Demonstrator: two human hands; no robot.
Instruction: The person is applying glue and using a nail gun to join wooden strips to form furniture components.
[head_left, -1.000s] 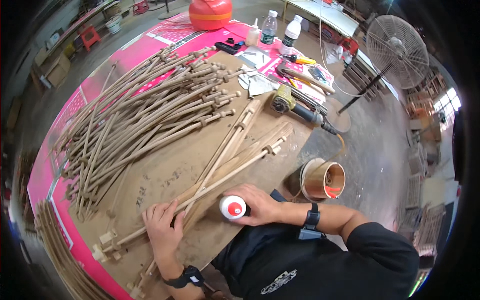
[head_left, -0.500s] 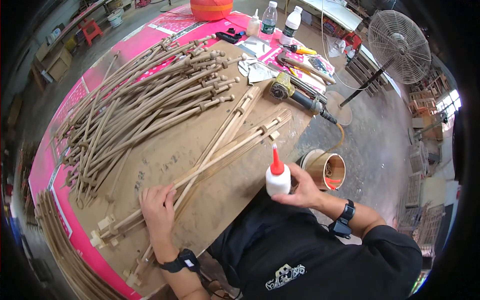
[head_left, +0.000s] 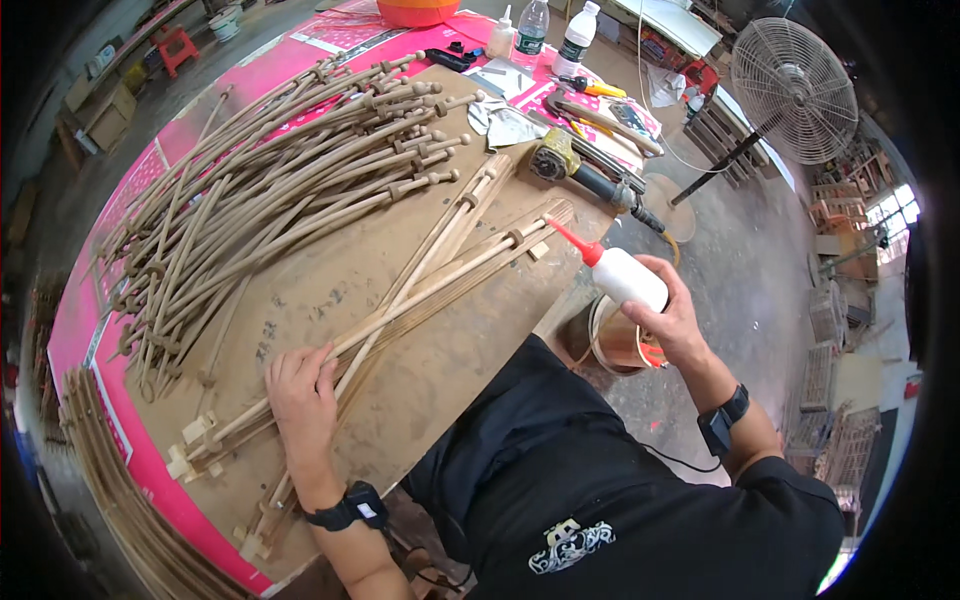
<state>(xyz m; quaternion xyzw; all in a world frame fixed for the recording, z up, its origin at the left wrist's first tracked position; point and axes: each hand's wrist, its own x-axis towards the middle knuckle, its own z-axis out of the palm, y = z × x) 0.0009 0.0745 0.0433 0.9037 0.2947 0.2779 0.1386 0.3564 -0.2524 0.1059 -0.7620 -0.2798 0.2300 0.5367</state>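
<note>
My right hand (head_left: pixel 677 318) grips a white squeeze bottle (head_left: pixel 630 279) with a long red nozzle. The bottle is tilted, and its nozzle tip reaches the knobbed far end of a wooden rod (head_left: pixel 450 277), close to a small ring on that rod. Lower on the same rod, my left hand (head_left: pixel 303 405) is closed round it. A second knobbed rod (head_left: pixel 425 245) crosses beneath it, with flat wooden strips under both. Small pale wood blocks (head_left: pixel 190 450) sit at their near ends. Whether liquid leaves the nozzle is too small to tell.
Many similar ringed rods (head_left: pixel 290 215) lie heaped on the left of the brown board (head_left: pixel 440 390). A power tool (head_left: pixel 585 175), a white cloth (head_left: pixel 507 126) and bottles (head_left: pixel 576 40) are at the back. A bucket (head_left: pixel 610 340) and a standing fan (head_left: pixel 795 90) are right of the table.
My right hand has tipped the squeeze bottle from upright to slanting left and brought its nozzle to the rod's end. My left hand keeps its hold on the rod.
</note>
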